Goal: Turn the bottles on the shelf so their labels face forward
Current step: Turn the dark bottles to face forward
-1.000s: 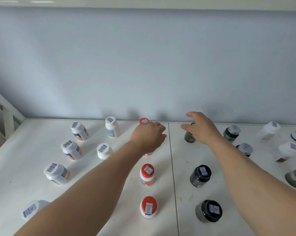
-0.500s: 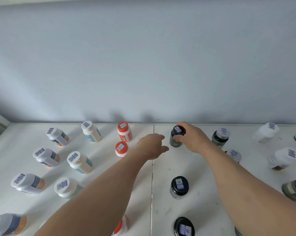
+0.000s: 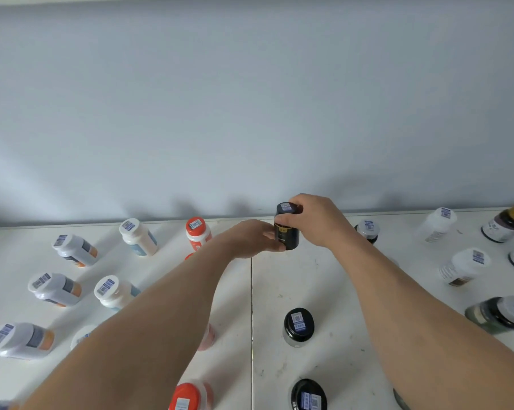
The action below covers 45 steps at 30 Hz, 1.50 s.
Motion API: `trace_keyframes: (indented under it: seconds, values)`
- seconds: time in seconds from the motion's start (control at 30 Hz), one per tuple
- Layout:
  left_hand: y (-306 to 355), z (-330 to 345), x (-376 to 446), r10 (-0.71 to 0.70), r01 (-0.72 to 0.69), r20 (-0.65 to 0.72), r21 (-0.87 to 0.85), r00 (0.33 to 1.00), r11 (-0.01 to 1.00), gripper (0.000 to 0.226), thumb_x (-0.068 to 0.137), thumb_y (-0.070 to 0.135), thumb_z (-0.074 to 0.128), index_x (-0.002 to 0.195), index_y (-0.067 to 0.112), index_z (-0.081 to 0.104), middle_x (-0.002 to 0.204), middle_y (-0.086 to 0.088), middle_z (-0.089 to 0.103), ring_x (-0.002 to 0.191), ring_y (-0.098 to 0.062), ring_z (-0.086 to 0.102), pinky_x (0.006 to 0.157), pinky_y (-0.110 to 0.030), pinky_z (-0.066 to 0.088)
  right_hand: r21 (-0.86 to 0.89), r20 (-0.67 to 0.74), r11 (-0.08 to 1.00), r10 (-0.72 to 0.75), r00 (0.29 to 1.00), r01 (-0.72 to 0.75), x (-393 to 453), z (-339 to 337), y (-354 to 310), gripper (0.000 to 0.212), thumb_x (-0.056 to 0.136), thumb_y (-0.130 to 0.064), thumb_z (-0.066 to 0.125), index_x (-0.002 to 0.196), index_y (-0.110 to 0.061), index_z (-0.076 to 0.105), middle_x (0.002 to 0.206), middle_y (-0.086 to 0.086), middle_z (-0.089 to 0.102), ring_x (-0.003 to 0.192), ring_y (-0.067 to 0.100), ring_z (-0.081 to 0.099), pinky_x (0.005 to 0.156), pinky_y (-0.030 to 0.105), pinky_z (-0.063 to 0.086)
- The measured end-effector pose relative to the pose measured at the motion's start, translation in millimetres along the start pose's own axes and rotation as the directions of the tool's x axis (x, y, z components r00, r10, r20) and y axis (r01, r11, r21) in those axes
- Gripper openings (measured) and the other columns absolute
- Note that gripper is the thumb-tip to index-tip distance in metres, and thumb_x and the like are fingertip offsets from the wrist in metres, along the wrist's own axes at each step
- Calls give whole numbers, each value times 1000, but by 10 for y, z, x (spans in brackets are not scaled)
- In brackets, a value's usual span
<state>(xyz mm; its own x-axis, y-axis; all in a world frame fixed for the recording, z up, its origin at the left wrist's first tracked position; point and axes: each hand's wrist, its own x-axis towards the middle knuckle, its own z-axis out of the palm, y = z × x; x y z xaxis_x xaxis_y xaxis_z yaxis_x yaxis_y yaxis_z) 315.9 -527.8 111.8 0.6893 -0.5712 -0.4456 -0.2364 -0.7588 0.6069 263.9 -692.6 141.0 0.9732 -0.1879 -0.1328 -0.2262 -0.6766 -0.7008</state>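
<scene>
A dark bottle with a black cap (image 3: 286, 229) stands at the back of the white shelf (image 3: 332, 291), near the wall. My right hand (image 3: 318, 221) wraps around its cap and upper body from the right. My left hand (image 3: 251, 238) touches its lower body from the left, fingertips on the base. A gold mark shows on the bottle's side facing me. Two more black-capped bottles (image 3: 298, 327) (image 3: 308, 396) stand in the same column, closer to me.
White bottles (image 3: 137, 236) (image 3: 54, 288) stand in rows on the left, red-capped ones (image 3: 197, 232) in the middle column. More bottles (image 3: 464, 266) (image 3: 505, 221) fill the right side. A seam (image 3: 252, 321) splits the shelf. The grey wall rises right behind.
My right hand has closed around the dark bottle's cap. My left hand moved right from the red bottles and now touches the dark bottle's base. The view shifted slightly right.
</scene>
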Motion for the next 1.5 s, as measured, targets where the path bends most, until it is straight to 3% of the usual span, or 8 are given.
trace_keyframes:
  seconds: [0.27,0.6,0.7,0.8,1.07,1.23,1.37,1.5]
  values:
    - [-16,-52,26,22,-20,77,-35,997,999,39,90,41,64,128,35,60,126,10,63,116,-13,55,99,-30,40,-23,-15,1000,11,1000,-11,-8,-52,-36,38,80,-43,70,89,-6,64,89,12,64,67,18,48,56,30,35]
    - [-26,-2,143,26,-26,25,-9,999,1000,40,88,45,65,126,33,62,123,8,65,113,-15,57,97,-32,44,-5,-5,1000,-14,1000,14,51,-72,42,32,83,-42,69,89,-11,66,86,7,64,69,16,49,57,29,35]
    - [-40,62,180,-6,33,-107,253,994,967,56,84,54,63,133,29,56,127,5,63,117,-18,57,95,-33,46,51,5,998,-30,1000,30,61,19,118,26,83,-38,69,90,-13,64,85,5,64,70,17,51,59,30,37]
    - [-35,137,189,39,72,-187,549,982,833,57,88,57,55,136,29,51,127,4,60,118,-19,55,85,-33,45,86,11,995,-43,999,42,65,135,206,18,82,-32,70,88,-17,62,84,4,65,73,20,53,60,31,38]
    - [-57,263,125,89,69,-188,697,978,714,41,95,49,46,125,21,56,117,1,60,107,-22,59,71,-31,37,12,51,998,-61,997,60,66,290,352,17,82,-26,68,81,-16,54,69,-5,53,63,16,43,55,29,31]
    - [-17,286,48,50,116,-224,668,973,735,43,96,49,45,128,21,54,123,2,59,111,-22,58,75,-32,39,-5,67,999,-51,996,51,65,314,416,22,80,-30,71,93,-21,55,80,-6,56,75,19,49,60,29,36]
    - [112,267,-85,60,157,-290,668,955,727,41,97,47,43,127,21,56,123,1,59,111,-23,58,75,-33,40,-68,94,997,-40,995,47,-15,274,412,67,80,-38,74,138,-24,44,134,-4,50,120,21,49,91,32,40]
    - [302,249,-313,135,168,-346,716,928,677,33,99,41,42,116,18,58,116,0,61,107,-24,59,72,-32,36,-294,-9,934,-216,976,204,-192,170,336,39,87,-36,65,121,-19,59,127,-2,57,116,23,52,92,37,43]
